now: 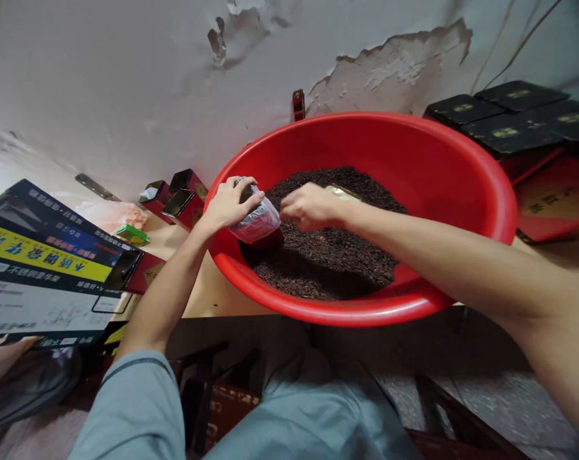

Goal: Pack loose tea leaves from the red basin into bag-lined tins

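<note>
A big red basin [491,191] on the table holds a heap of dark loose leaves [337,255]. At its left side my left hand [232,203] is wrapped round a dark red tin [263,241] whose top is covered with a clear plastic bag [263,220]. The tin leans over the leaves inside the basin. Just right of it, above the leaves, my right hand [311,206] is closed; what it holds, if anything, is hidden. Behind my right wrist a shiny gold-edged item [342,191] rests on the leaves.
Black-lidded red tins [519,128] stand at the right. Smaller red tins [184,207], a green box [133,234] and a large printed carton [50,268] are at the left, where another person's hand [6,354] shows. A peeling wall [150,76] rises behind.
</note>
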Action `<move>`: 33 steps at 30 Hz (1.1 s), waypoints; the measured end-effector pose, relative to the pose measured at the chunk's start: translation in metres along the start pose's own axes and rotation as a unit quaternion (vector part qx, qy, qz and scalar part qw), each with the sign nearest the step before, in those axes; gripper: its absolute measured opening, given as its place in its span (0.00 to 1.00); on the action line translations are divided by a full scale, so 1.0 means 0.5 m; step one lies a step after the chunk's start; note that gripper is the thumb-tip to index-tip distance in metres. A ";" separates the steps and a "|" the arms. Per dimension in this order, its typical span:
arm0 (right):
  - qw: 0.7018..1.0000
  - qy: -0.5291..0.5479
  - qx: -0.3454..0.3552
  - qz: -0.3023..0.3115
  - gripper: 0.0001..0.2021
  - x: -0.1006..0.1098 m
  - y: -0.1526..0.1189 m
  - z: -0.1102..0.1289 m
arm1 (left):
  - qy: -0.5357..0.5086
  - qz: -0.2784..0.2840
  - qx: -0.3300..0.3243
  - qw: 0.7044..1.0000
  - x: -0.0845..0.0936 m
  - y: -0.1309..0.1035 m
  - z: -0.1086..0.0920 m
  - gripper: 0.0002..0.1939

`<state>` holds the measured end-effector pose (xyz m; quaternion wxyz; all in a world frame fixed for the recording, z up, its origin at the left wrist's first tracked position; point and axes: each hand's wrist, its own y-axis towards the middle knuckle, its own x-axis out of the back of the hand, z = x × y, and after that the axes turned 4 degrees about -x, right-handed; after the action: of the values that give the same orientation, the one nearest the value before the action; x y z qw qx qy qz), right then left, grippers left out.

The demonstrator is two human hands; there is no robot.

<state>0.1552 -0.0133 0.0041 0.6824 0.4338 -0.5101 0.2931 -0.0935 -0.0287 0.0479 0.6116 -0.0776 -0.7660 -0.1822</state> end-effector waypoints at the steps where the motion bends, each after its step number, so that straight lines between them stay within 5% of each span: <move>1: 0.998 0.026 -0.016 -0.056 0.19 0.004 -0.001 -0.005 | -0.002 -0.001 -0.002 1.000 0.000 -0.001 0.002 0.32; 3: 0.991 0.072 -0.019 -0.115 0.22 0.006 -0.001 -0.011 | -0.004 -0.003 -0.006 1.000 -0.001 -0.003 0.002 0.31; 8: 0.997 0.061 0.049 0.023 0.16 -0.017 0.007 -0.016 | -0.004 -0.009 -0.017 1.000 0.002 -0.019 -0.002 0.29; 13: 0.989 0.037 0.046 -0.135 0.22 -0.025 0.024 -0.046 | -0.018 -0.018 -0.059 0.998 0.009 -0.053 -0.005 0.28; 17: 0.995 0.030 0.090 -0.028 0.20 -0.052 0.032 -0.081 | -0.021 -0.006 -0.083 0.996 0.014 -0.063 -0.010 0.29; 19: 0.998 0.020 0.053 -0.005 0.19 -0.061 0.032 -0.095 | -0.021 0.001 -0.086 0.996 0.013 -0.058 -0.013 0.30; 23: 0.994 0.025 -0.027 -0.098 0.25 -0.059 0.035 -0.100 | -0.022 0.014 -0.105 0.994 0.005 -0.038 -0.026 0.32; 27: 0.994 0.064 -0.082 0.041 0.25 -0.065 0.035 -0.094 | -0.034 0.025 -0.111 0.993 0.024 -0.029 -0.032 0.37; 30: 0.966 0.181 -0.182 -0.005 0.33 -0.071 0.026 -0.092 | -0.059 0.001 -0.060 0.996 0.058 -0.062 -0.020 0.52; 33: 0.900 0.370 -0.229 -0.037 0.47 -0.068 0.017 -0.084 | -0.115 0.020 0.020 0.993 0.065 -0.123 -0.003 0.74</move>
<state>0.1561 0.0296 -0.0301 0.9127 0.1442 -0.2578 0.2824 -0.1208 -0.0894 0.0681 0.5241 -0.1006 -0.8332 -0.1445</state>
